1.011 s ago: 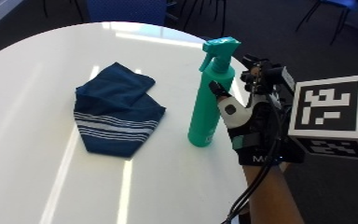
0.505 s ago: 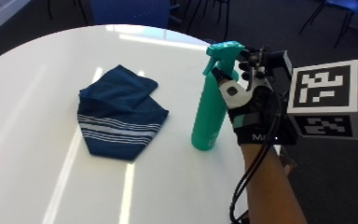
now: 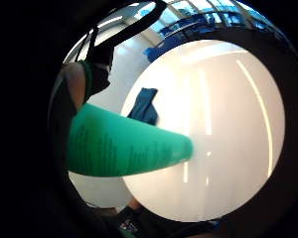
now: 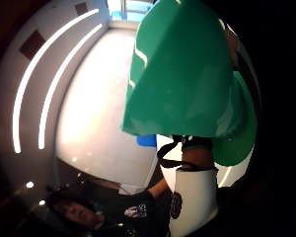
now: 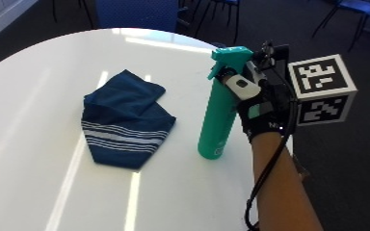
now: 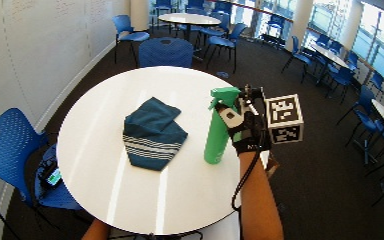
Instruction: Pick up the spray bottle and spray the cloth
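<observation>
In the outside view a green spray bottle (image 5: 218, 113) stands upright on the round white table (image 5: 37, 96), right of centre in the frame. The gloved right hand (image 5: 260, 108) is against the bottle's upper part, just under the spray head, with one finger showing round the neck; the other fingers lie behind the bottle, so a full grip cannot be confirmed there. A folded dark blue cloth (image 5: 125, 118) with white stripes lies flat to the left of centre, apart from the bottle.

The wide outside view adds the blue chairs (image 6: 159, 52) around the table.

The little-finger palm view shows the bottle's body large and close to the palm, its base touching the tabletop, the cloth behind. The thumb-side view is filled by the green spray head (image 4: 180, 74).
</observation>
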`<state>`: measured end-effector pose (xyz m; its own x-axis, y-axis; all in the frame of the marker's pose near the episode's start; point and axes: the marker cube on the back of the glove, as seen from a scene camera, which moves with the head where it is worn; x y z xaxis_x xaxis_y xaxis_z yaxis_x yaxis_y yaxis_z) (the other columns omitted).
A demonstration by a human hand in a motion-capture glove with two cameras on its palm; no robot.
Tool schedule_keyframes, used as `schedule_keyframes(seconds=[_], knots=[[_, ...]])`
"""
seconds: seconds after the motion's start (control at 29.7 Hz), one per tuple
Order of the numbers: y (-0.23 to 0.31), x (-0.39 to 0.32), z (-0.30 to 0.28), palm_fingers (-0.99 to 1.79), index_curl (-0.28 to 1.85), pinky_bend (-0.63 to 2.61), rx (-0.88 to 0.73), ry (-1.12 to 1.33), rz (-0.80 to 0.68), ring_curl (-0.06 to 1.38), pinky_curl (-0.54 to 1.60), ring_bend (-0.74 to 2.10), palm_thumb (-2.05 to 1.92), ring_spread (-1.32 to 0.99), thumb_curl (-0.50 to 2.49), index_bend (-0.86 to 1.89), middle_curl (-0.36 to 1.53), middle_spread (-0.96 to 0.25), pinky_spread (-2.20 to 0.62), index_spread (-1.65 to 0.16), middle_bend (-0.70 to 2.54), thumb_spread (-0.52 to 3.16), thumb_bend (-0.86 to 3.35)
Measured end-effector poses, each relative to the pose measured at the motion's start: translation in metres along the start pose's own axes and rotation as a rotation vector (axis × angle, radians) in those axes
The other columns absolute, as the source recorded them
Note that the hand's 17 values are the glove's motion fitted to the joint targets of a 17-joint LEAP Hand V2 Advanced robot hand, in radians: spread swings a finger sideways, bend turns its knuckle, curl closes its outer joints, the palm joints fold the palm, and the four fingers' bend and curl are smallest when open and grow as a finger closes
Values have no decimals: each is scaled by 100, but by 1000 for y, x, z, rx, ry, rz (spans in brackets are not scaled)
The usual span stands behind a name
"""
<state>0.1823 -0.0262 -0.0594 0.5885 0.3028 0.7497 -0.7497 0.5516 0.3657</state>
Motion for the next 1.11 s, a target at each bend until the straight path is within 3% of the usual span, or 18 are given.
schedule_keyframes(seconds=[0.17, 0.57, 1.11], knots=[[-10, 9, 5, 101, 31, 15, -59, -150, -39, 38, 30, 42, 92, -15, 51, 22, 41, -11, 7, -35, 26, 100, 0], [-21, 5, 10, 133, 38, 32, 84, -184, -157, 41, 35, 43, 96, -18, 60, 19, 44, -17, -9, -31, 29, 69, -3], [-13, -19, -5, 134, 45, 40, 173, -235, -249, 44, 39, 50, 94, -18, 68, 23, 48, -19, -20, -29, 36, 46, -3]])
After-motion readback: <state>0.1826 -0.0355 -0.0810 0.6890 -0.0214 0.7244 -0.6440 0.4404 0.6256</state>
